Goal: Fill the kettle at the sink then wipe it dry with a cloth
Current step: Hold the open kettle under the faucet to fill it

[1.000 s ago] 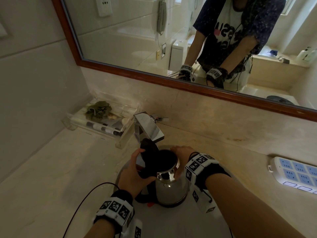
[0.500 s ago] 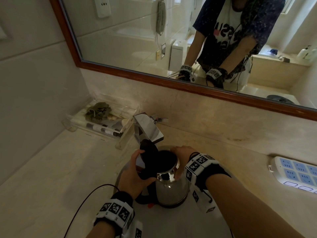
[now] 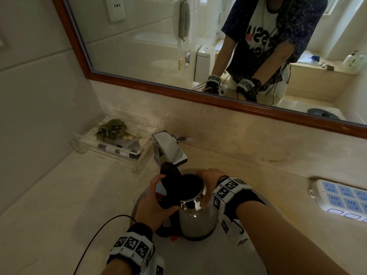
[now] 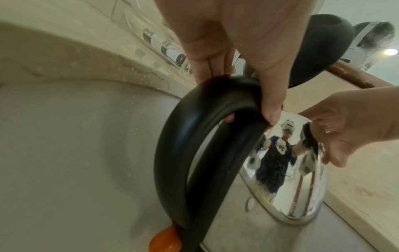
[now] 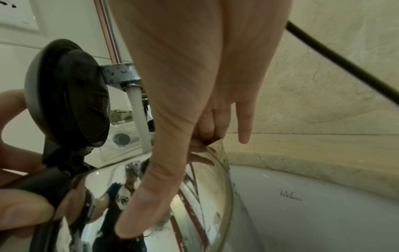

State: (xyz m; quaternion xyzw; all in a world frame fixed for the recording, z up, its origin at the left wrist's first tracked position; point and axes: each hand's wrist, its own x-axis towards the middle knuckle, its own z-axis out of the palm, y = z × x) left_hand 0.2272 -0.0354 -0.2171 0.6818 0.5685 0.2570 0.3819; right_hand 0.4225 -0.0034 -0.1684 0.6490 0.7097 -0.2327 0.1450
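The kettle (image 3: 196,221) is held upright in the sink (image 3: 198,259), steel body shining, lid (image 3: 170,176) flipped open and standing up at the handle side. The black handle (image 4: 179,153) is gripped by the left hand (image 3: 153,203), fingers wrapped round its top and the thumb laid over it. On the other side, the rim by the spout is pinched by the right hand (image 3: 206,181): the thumb is pressed flat down the outer wall, curled fingers are hooked at the lip, and one finger is left pointing free. An orange switch (image 4: 166,240) is seen at the foot of the handle.

Just beyond the open mouth, the chrome tap (image 3: 168,148) is reached, and a stream of water (image 5: 140,119) is seen falling from it beside the raised lid towards the opening.

Further back on the table (image 3: 59,205), to the left, a clear tray (image 3: 111,143) is found against the wall with a green cloth (image 3: 112,129) bunched in it. To the right, a white power strip (image 3: 341,197) is laid flat. Behind everything, the wood-framed mirror (image 3: 158,56) is hung.
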